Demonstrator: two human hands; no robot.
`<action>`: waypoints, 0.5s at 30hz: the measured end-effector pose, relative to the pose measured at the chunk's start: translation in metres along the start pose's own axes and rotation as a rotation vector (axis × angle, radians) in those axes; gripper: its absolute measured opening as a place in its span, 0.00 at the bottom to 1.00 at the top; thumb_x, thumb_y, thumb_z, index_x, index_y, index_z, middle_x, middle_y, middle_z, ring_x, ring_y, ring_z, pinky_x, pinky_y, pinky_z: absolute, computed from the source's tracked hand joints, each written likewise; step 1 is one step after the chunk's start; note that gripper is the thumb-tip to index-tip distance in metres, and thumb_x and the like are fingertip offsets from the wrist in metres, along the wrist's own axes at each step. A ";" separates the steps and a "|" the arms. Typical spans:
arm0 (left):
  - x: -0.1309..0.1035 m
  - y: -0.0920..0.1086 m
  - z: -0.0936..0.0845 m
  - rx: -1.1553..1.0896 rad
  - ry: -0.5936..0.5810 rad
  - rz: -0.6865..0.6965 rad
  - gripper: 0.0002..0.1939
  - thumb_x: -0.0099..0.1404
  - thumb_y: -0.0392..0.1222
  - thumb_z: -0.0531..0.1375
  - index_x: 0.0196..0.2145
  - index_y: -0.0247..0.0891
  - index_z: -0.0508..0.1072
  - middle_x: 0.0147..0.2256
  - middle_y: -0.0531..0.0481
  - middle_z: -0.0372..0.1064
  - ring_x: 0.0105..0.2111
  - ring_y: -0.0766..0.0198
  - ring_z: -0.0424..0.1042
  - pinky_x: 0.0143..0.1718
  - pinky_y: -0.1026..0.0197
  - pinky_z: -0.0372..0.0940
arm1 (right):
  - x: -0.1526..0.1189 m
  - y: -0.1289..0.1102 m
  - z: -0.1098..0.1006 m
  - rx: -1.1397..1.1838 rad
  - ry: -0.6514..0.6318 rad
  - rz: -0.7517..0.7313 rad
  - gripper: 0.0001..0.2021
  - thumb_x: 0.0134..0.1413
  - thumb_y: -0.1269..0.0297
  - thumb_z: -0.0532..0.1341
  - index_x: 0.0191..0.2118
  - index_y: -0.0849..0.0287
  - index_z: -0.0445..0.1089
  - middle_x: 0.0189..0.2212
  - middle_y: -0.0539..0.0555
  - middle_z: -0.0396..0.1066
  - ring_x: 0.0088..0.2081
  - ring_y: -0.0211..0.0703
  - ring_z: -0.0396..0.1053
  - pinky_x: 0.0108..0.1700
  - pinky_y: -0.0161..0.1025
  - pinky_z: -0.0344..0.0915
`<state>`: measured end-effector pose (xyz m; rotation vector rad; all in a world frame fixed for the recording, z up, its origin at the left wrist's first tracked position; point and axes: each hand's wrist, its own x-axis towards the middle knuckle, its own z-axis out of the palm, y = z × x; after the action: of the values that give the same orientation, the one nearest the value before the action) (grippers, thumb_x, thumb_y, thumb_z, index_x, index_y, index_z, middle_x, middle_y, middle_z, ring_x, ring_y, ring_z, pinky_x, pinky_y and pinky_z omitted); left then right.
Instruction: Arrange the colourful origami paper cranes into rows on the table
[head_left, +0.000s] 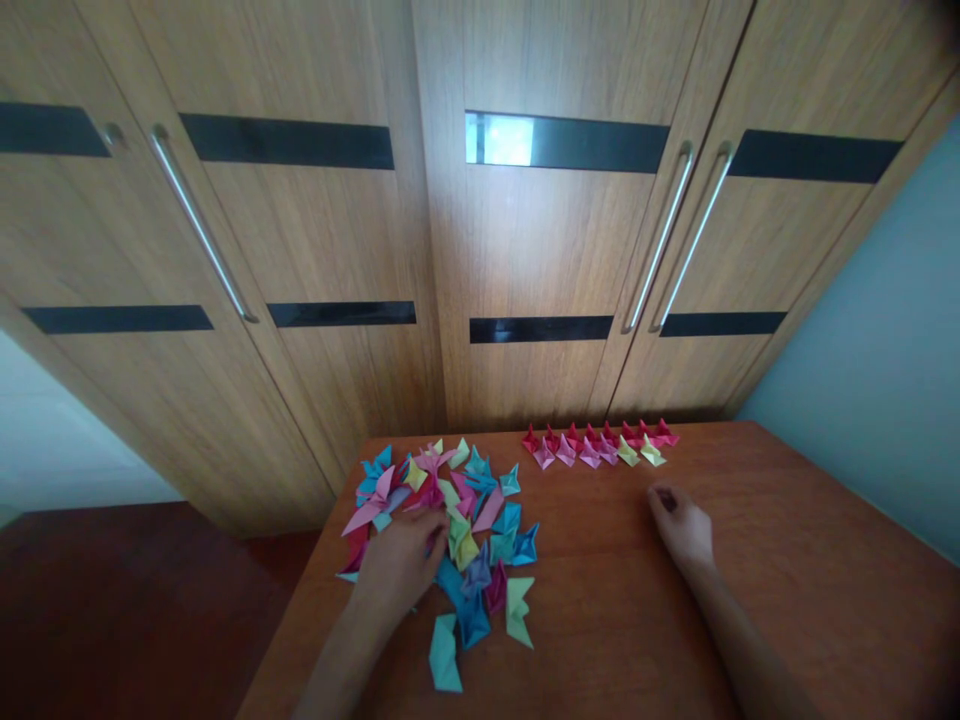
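Note:
My left hand (403, 555) is over a heap of colourful folded-paper origami pieces (473, 615) on the left of the table. Its fingers are curled together beside a yellow-green origami piece (462, 540); whether they pinch anything is hidden. My right hand (682, 528) rests at the table's right, loosely closed, with no paper showing in it. Just beyond it, origami pieces stand in two close rows: red ones (609, 436) behind, pink ones (567, 451) and pale yellow ones (652, 453) in front.
The brown wooden table (592, 620) backs onto a wooden wardrobe (525, 250) with long metal handles (660, 235). A pale blue wall (885, 350) rises on the right. Beyond the table's left edge lies a dark red floor (127, 610).

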<state>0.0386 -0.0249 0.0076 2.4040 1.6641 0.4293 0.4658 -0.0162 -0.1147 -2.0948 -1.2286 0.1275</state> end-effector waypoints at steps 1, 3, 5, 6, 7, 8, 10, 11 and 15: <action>-0.002 0.003 0.000 0.021 -0.025 0.003 0.08 0.63 0.37 0.52 0.33 0.43 0.71 0.34 0.51 0.72 0.36 0.61 0.71 0.34 0.65 0.59 | -0.003 -0.002 0.000 0.010 -0.012 -0.012 0.16 0.52 0.54 0.52 0.37 0.56 0.71 0.33 0.55 0.76 0.36 0.48 0.73 0.36 0.36 0.64; -0.006 0.011 0.001 0.064 -0.072 0.011 0.08 0.64 0.40 0.52 0.33 0.43 0.71 0.33 0.50 0.73 0.35 0.60 0.72 0.32 0.64 0.59 | -0.007 -0.004 -0.001 0.023 -0.030 -0.021 0.16 0.52 0.53 0.52 0.37 0.56 0.71 0.34 0.56 0.76 0.37 0.48 0.73 0.36 0.37 0.64; -0.010 0.019 0.006 0.127 -0.123 0.015 0.07 0.63 0.43 0.53 0.34 0.44 0.71 0.33 0.48 0.74 0.35 0.57 0.73 0.32 0.62 0.60 | -0.009 -0.005 -0.002 0.028 -0.045 -0.021 0.17 0.52 0.52 0.51 0.37 0.57 0.70 0.34 0.56 0.76 0.37 0.49 0.73 0.37 0.37 0.64; -0.011 0.022 0.009 0.165 -0.146 0.010 0.07 0.63 0.44 0.54 0.35 0.44 0.71 0.33 0.47 0.74 0.35 0.55 0.73 0.32 0.60 0.61 | -0.010 -0.005 -0.002 0.032 -0.051 -0.024 0.17 0.52 0.52 0.51 0.37 0.57 0.70 0.35 0.56 0.76 0.37 0.49 0.73 0.37 0.37 0.64; -0.012 0.024 0.011 0.202 -0.162 0.001 0.07 0.62 0.44 0.55 0.36 0.44 0.71 0.33 0.47 0.74 0.35 0.53 0.73 0.33 0.59 0.62 | -0.010 -0.005 -0.003 0.036 -0.056 -0.027 0.17 0.52 0.52 0.51 0.37 0.57 0.70 0.35 0.56 0.76 0.37 0.48 0.73 0.37 0.37 0.64; -0.012 0.027 0.013 0.233 -0.172 -0.009 0.07 0.61 0.44 0.56 0.36 0.44 0.71 0.34 0.46 0.74 0.36 0.52 0.74 0.33 0.58 0.63 | -0.010 -0.005 -0.003 0.038 -0.058 -0.029 0.17 0.52 0.52 0.51 0.37 0.57 0.70 0.35 0.56 0.76 0.37 0.48 0.73 0.37 0.37 0.64; -0.012 0.031 0.015 0.269 -0.183 -0.022 0.07 0.60 0.42 0.56 0.37 0.42 0.72 0.34 0.44 0.74 0.36 0.51 0.74 0.34 0.56 0.64 | -0.010 -0.005 -0.002 0.046 -0.057 -0.036 0.16 0.52 0.53 0.52 0.37 0.56 0.71 0.34 0.55 0.76 0.37 0.48 0.73 0.37 0.36 0.64; -0.011 0.033 0.014 0.276 -0.195 -0.026 0.08 0.61 0.41 0.56 0.37 0.42 0.72 0.35 0.44 0.74 0.36 0.50 0.74 0.35 0.55 0.64 | -0.010 -0.005 -0.002 0.049 -0.055 -0.041 0.16 0.52 0.53 0.52 0.37 0.56 0.71 0.34 0.55 0.76 0.36 0.48 0.73 0.36 0.36 0.64; -0.006 0.042 0.007 0.281 -0.270 -0.051 0.09 0.62 0.38 0.53 0.37 0.38 0.72 0.35 0.41 0.74 0.38 0.50 0.74 0.37 0.54 0.65 | -0.010 -0.004 -0.001 0.067 -0.046 -0.076 0.16 0.52 0.53 0.52 0.36 0.57 0.71 0.33 0.55 0.76 0.36 0.47 0.74 0.36 0.36 0.64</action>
<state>0.0755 -0.0454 0.0131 2.4638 1.7538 -0.1441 0.4578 -0.0233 -0.1135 -1.9946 -1.3118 0.1813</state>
